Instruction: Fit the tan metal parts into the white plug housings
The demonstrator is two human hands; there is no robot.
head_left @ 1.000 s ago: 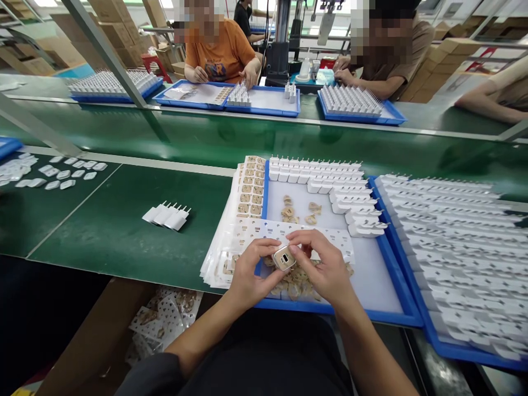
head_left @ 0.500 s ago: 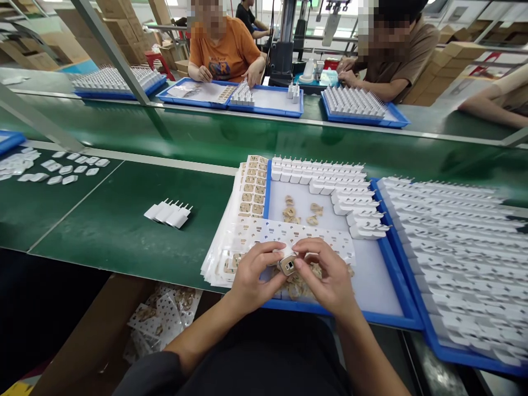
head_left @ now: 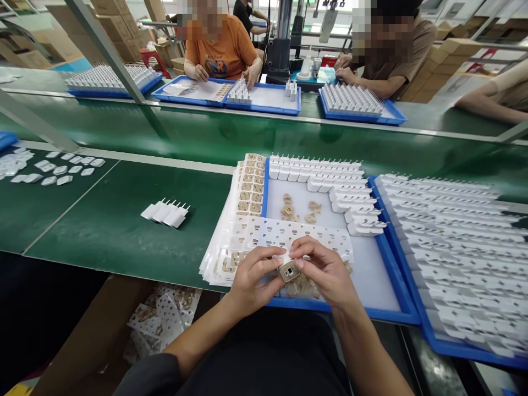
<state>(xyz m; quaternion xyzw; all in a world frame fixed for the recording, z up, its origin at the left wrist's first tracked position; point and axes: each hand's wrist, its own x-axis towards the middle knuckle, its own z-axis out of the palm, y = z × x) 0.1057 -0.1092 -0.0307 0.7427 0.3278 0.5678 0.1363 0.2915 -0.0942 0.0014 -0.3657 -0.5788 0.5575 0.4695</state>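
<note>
Between both hands is a white plug-in charger (head_left: 289, 270), its port end turned toward me with a tan sticker around the port. My left hand (head_left: 256, 278) pinches it from the left. My right hand (head_left: 324, 269) has thumb and fingers closed on its right side. Beneath the hands, a blue-rimmed tray (head_left: 371, 313) holds a perforated clear sheet (head_left: 325, 235) and a heap of tan paper scraps (head_left: 303, 287). White chargers (head_left: 334, 181) stand in rows along the tray's far and right sides, prongs up. Sheets of tan stickers (head_left: 250, 192) are stacked at its left edge.
Another blue tray (head_left: 433, 344) full of chargers adjoins on the right. A small group of chargers (head_left: 165, 213) lies on the green bench to the left, with white covers (head_left: 64, 169) farther off. Co-workers (head_left: 220, 52) sit across the line behind more trays. A box of waste sheets (head_left: 163, 319) is below.
The charger has tilted slightly in my fingers, so its stickered end faces me more fully. Both hands keep their hold, and the view has shifted a little.
</note>
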